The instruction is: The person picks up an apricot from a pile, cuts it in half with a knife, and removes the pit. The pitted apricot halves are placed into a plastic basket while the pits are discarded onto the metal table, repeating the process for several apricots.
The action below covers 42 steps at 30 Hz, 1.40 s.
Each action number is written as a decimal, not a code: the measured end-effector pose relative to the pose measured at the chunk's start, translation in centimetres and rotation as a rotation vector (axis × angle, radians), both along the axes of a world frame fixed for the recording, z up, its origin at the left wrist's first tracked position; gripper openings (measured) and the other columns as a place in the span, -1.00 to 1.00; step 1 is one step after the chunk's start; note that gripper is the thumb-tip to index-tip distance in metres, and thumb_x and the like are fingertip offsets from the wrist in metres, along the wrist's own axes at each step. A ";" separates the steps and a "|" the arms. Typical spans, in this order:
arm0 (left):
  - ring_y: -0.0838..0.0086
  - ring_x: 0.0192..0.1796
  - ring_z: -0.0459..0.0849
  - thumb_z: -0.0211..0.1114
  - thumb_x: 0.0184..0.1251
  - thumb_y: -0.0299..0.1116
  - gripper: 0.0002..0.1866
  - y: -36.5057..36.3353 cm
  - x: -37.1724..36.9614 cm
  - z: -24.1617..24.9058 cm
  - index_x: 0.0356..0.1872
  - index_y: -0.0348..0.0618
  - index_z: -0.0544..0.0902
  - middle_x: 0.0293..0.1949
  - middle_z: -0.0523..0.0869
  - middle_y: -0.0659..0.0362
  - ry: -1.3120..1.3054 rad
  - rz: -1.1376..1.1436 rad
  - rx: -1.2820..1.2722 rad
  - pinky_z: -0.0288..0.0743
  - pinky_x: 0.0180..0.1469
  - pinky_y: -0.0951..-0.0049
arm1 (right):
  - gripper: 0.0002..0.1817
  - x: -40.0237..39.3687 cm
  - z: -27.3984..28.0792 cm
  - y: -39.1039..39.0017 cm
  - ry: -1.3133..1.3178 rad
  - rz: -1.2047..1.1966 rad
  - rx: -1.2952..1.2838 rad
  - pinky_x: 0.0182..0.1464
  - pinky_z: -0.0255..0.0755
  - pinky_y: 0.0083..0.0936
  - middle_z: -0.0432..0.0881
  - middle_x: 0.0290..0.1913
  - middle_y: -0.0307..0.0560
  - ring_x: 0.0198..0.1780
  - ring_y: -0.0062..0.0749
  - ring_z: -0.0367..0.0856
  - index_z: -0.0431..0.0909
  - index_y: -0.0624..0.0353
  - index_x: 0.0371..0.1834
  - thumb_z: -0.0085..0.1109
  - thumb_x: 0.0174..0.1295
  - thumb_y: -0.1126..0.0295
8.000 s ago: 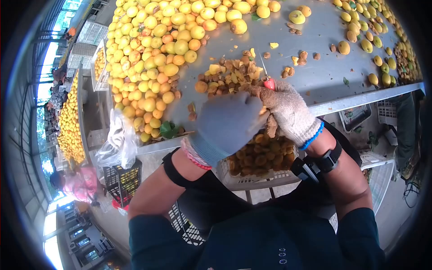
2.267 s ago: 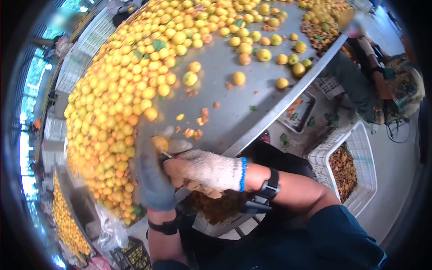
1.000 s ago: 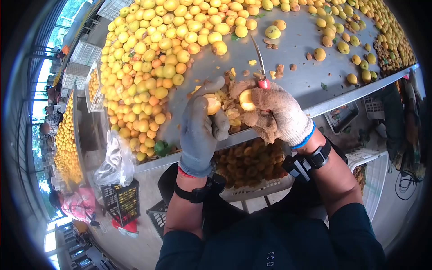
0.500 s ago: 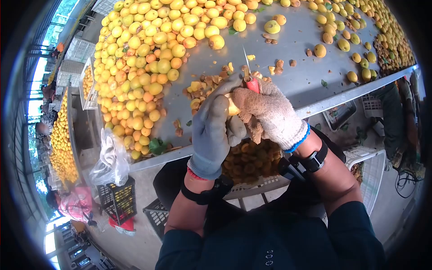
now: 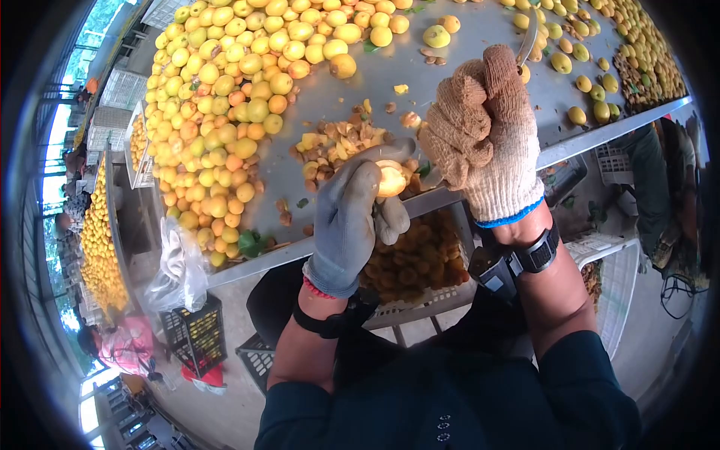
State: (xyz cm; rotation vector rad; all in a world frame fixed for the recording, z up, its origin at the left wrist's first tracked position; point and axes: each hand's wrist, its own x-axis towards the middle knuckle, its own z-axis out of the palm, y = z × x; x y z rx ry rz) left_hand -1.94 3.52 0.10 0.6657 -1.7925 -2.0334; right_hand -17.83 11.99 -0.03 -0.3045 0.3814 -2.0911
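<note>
Head view. Metal table (image 5: 480, 75): landmark. Left hand (image 5: 349, 217), grey glove, at the table's near edge, fingers closed round a halved apricot (image 5: 391, 178), cut face up. Right hand (image 5: 484, 135), knitted glove, raised over the same edge, fisted on a knife (image 5: 527, 34), blade pointing away. Pit pile (image 5: 337, 146) on the table just beyond the left hand. Whole apricots (image 5: 225, 112) heaped on its far left. Crate of halves (image 5: 420, 262) under the near edge.

Gloved hands: two, left hand (image 5: 349, 217) and right hand (image 5: 487, 139)
Knife (image 5: 527, 34): one
Fruit half (image 5: 391, 178) held: one
Crate (image 5: 420, 262) of halves under the table's near edge: one
Plastic bag (image 5: 174, 262): one
</note>
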 end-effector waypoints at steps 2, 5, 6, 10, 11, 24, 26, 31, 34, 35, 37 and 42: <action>0.64 -0.66 0.47 -0.10 0.66 -0.16 -0.55 0.5 -0.1 -0.6 0.13 -0.36 0.58 -0.64 0.59 0.17 -0.020 0.020 0.049 0.31 -0.58 0.66 | -0.45 0.6 0.7 -0.2 -0.030 -0.093 0.074 -0.77 0.19 -0.56 0.23 -0.68 -0.35 -0.76 -0.62 0.19 0.37 0.08 -0.49 -0.20 0.60 -0.08; 0.64 -0.66 0.47 -0.09 0.66 -0.18 -0.57 0.6 -0.3 -0.7 0.08 -0.36 0.59 -0.64 0.59 0.16 -0.030 0.037 0.035 0.32 -0.58 0.66 | -0.43 1.2 1.5 -0.3 -0.023 -0.172 0.187 -0.75 0.20 -0.57 0.23 -0.68 -0.38 -0.76 -0.64 0.19 0.37 0.06 -0.49 -0.21 0.59 -0.12; 0.64 -0.66 0.47 -0.09 0.66 -0.19 -0.58 0.6 -0.4 -0.6 0.07 -0.36 0.59 -0.64 0.59 0.16 -0.029 0.042 0.021 0.32 -0.58 0.66 | -0.43 0.8 1.1 -0.1 0.026 -0.145 0.153 -0.75 0.20 -0.57 0.23 -0.68 -0.39 -0.76 -0.64 0.18 0.38 0.06 -0.48 -0.20 0.58 -0.13; 0.63 -0.67 0.47 -0.07 0.66 -0.21 -0.60 1.0 -0.9 -0.1 0.09 -0.37 0.58 -0.64 0.59 0.14 -0.031 0.060 -0.007 0.31 -0.59 0.66 | -0.44 0.2 -0.1 -0.2 0.044 -0.078 0.017 -0.72 0.16 -0.60 0.23 -0.67 -0.40 -0.74 -0.65 0.17 0.36 0.03 -0.47 -0.19 0.57 -0.15; 0.63 -0.67 0.47 -0.07 0.66 -0.21 -0.60 1.1 -1.0 0.0 0.10 -0.37 0.57 -0.64 0.59 0.14 -0.030 0.065 -0.013 0.31 -0.59 0.65 | -0.44 0.2 0.1 -0.2 0.057 -0.082 0.043 -0.72 0.15 -0.61 0.23 -0.67 -0.41 -0.74 -0.66 0.17 0.36 0.02 -0.48 -0.19 0.57 -0.16; 0.49 -0.54 0.57 -0.13 0.69 -0.06 -0.50 3.9 -2.8 -1.9 0.26 -0.36 0.39 -0.48 0.65 0.08 0.134 0.153 0.295 0.47 -0.47 0.53 | -0.54 0.2 0.0 -1.6 -0.142 -0.104 0.039 -0.65 0.24 -0.52 0.23 -0.69 -0.33 -0.72 -0.56 0.22 0.34 0.00 -0.49 0.04 0.47 -0.07; 0.47 -0.43 0.65 -0.13 0.69 -0.07 -0.53 3.6 -2.9 -2.7 0.24 -0.30 0.42 -0.37 0.69 0.05 0.154 0.147 0.371 0.58 -0.36 0.50 | -0.53 -0.6 -2.2 -2.5 -0.272 -0.146 0.104 -0.61 0.20 -0.59 0.23 -0.67 -0.39 -0.69 -0.60 0.21 0.35 -0.01 -0.50 -0.01 0.52 -0.06; 0.49 -0.28 0.71 -0.13 0.69 -0.08 -0.50 2.6 -2.5 -3.4 0.37 -0.26 0.40 -0.29 0.71 0.07 0.119 0.210 0.260 0.64 -0.25 0.50 | -0.62 -2.1 -2.3 -3.3 -0.137 -0.303 0.476 -0.59 0.19 -0.62 0.29 -0.66 -0.45 -0.65 -0.63 0.24 0.44 0.00 -0.41 0.10 0.49 0.01; 0.52 -0.23 0.72 -0.13 0.70 -0.15 -0.50 1.8 -1.3 -2.7 0.43 -0.27 0.38 -0.24 0.72 0.07 0.113 0.162 0.153 0.64 -0.22 0.53 | -0.63 -2.1 -1.7 -2.1 0.181 -0.095 0.658 -0.65 0.22 -0.63 0.39 -0.62 -0.37 -0.67 -0.60 0.40 0.53 0.09 -0.28 0.21 0.35 -0.01; 0.52 -0.25 0.72 -0.13 0.70 -0.17 -0.51 1.7 -1.3 -2.7 0.42 -0.28 0.39 -0.26 0.72 0.08 0.113 0.184 0.086 0.64 -0.22 0.54 | -0.61 -1.8 -1.4 -1.6 0.294 0.002 0.708 -0.66 0.22 -0.61 0.40 -0.62 -0.33 -0.68 -0.57 0.45 0.54 0.11 -0.28 0.24 0.29 -0.03; 0.53 -0.29 0.72 -0.14 0.70 -0.21 -0.53 1.5 -1.0 -3.1 0.40 -0.29 0.41 -0.30 0.73 0.10 0.103 0.223 -0.028 0.63 -0.23 0.55 | -0.63 -0.5 -0.8 -1.1 0.549 0.103 0.665 -0.70 0.23 -0.67 0.43 -0.60 -0.34 -0.71 -0.63 0.43 0.57 0.14 -0.30 0.28 0.28 0.02; 0.55 -0.43 0.68 -0.14 0.68 -0.30 -0.59 1.4 2.2 -2.5 0.33 -0.31 0.47 -0.41 0.73 0.12 -0.008 0.201 -0.079 0.61 -0.30 0.58 | -0.68 0.0 -1.4 -0.5 0.595 0.151 0.677 -0.75 0.22 -0.64 0.47 -0.58 -0.32 -0.74 -0.64 0.41 0.60 0.11 -0.32 0.28 0.28 0.07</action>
